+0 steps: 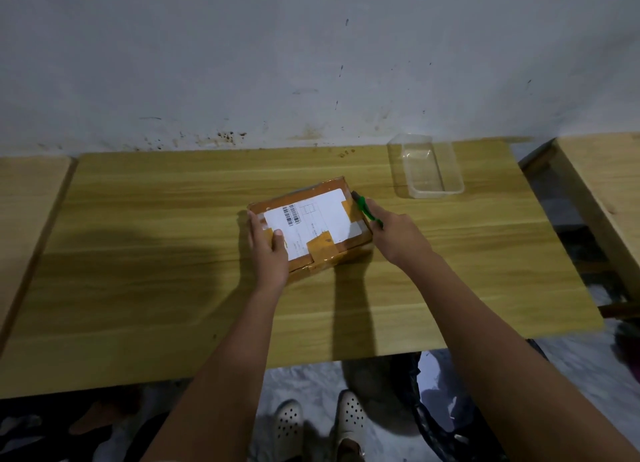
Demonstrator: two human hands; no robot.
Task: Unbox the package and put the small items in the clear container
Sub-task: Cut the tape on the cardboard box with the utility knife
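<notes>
A brown cardboard package (pixel 313 219) with a white shipping label and tape strips lies closed in the middle of the wooden table (pixel 173 254). My left hand (pixel 268 250) presses flat on its near left corner, thumb on the label. My right hand (pixel 398 235) grips a green-handled cutter (pixel 363 207), whose tip touches the package's right edge. The clear container (pixel 429 165) stands empty at the table's back right, apart from the package.
A stained white wall (pixel 311 63) runs right behind the table. Other wooden tables (pixel 602 184) adjoin at left and right, with a gap on the right. Below the front edge are my feet in white clogs (pixel 318 423) and a dark bag.
</notes>
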